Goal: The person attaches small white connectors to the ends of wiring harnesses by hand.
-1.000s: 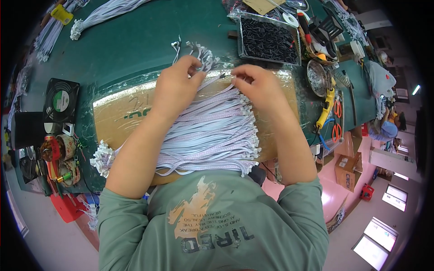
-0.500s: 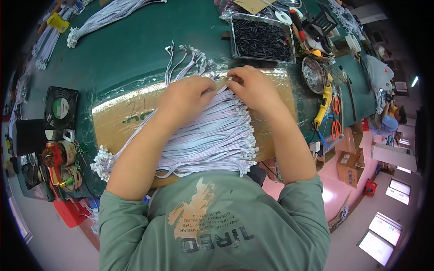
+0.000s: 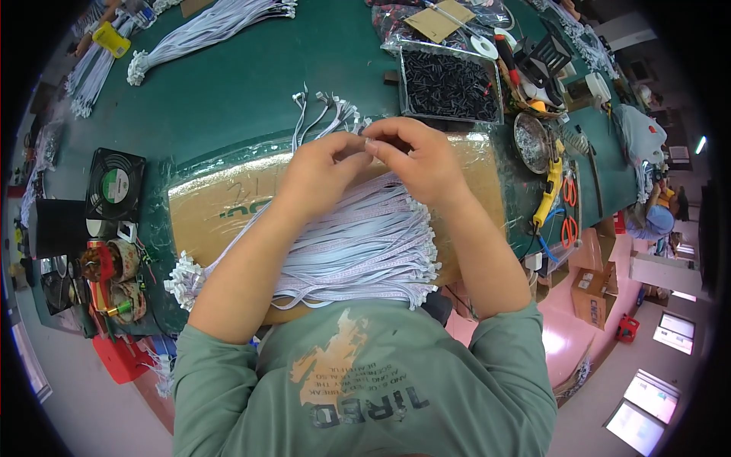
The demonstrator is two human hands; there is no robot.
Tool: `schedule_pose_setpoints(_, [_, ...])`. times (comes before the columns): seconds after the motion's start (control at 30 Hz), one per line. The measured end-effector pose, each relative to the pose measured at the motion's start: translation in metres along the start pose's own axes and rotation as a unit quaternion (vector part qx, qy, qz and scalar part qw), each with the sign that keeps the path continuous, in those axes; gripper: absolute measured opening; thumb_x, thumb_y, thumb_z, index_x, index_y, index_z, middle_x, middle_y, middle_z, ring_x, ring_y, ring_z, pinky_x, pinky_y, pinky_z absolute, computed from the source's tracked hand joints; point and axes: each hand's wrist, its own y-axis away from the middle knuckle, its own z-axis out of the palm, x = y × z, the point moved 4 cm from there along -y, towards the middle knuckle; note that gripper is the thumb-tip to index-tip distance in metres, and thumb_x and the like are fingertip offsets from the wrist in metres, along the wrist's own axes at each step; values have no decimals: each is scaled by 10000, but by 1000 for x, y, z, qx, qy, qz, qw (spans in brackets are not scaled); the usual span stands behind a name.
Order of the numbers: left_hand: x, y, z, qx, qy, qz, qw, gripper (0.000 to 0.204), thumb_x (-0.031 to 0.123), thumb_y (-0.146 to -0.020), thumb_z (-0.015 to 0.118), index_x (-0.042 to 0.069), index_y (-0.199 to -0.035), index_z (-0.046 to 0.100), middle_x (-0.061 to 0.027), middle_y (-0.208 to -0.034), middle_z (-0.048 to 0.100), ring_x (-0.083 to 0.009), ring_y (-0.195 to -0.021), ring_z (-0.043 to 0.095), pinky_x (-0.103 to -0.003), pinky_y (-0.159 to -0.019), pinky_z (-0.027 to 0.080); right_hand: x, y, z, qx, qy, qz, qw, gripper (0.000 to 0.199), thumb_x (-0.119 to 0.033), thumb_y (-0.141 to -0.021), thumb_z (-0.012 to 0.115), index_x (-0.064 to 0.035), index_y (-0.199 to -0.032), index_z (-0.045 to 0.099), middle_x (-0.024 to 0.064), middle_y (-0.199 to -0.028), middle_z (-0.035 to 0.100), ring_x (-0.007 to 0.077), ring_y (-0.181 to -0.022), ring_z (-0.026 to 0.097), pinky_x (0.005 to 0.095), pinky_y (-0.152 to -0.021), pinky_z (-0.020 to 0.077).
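Observation:
My left hand point(image 3: 321, 169) and my right hand point(image 3: 423, 158) meet at their fingertips above the far side of a cable pile. Both are closed in a pinch. A small white connector end point(image 3: 371, 142) shows at the right fingertips; the left fingers hide whatever they may grip. Below lies a thick bundle of flat white cables point(image 3: 354, 247), with connectors along its right side and another cluster point(image 3: 186, 280) at lower left. Just beyond my hands, several loose cable ends point(image 3: 335, 114) with white plugs lie on the table. Under the bundle is a cardboard sheet point(image 3: 221, 190) covered in clear film.
A clear box of small black tubes point(image 3: 449, 85) stands beyond my right hand. To its right are a metal bowl point(image 3: 531, 142), a yellow-handled tool point(image 3: 548, 194) and orange-handled scissors point(image 3: 569, 228). A black fan point(image 3: 114, 185) stands at left; more white cables point(image 3: 213, 34) lie at the back.
My hands have come together; the right has moved slightly left and its fingertips now touch or nearly touch the left's. The whole view has shifted a little.

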Motion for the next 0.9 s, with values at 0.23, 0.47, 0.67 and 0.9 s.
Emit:
schedule_pose_setpoints(0.23, [0, -6, 2, -30, 155, -105, 982, 150, 170, -886, 661, 37, -953, 682, 15, -736, 600, -58, -629, 517, -226, -557, 402, -8, -2, -5, 48, 5, -51, 998, 271, -161, -823, 695, -52, -1070, 676, 99, -945, 672, 177, -775, 640, 298, -718, 520])
schedule_pose_setpoints(0.47, [5, 1, -5, 1, 170, -114, 979, 102, 70, -914, 609, -7, -975, 637, 8, -660, 557, -57, -534, 494, -216, -468, 366, -8, -2, 2, 67, 41, -134, 988, 262, -153, -803, 693, -33, -1035, 678, 135, -972, 687, 266, -881, 664, 346, -776, 527])
schedule_pose_setpoints(0.67, [-3, -5, 2, -10, 175, -77, 981, 108, 98, -917, 639, 4, -972, 640, 34, -737, 565, -35, -576, 426, -183, -516, 300, 5, 8, -9, 114, -3, -129, 985, 260, -174, -817, 651, -47, -1041, 685, 126, -983, 697, 281, -896, 671, 355, -795, 524])
schedule_pose_setpoints(0.9, [-12, -6, -4, -7, 168, -66, 984, 111, 112, -921, 645, 13, -970, 633, 33, -751, 569, -33, -586, 429, -184, -518, 310, 2, 11, -9, 118, -23, -94, 988, 233, -186, -835, 621, -62, -1021, 688, 134, -940, 704, 298, -885, 677, 369, -788, 524])
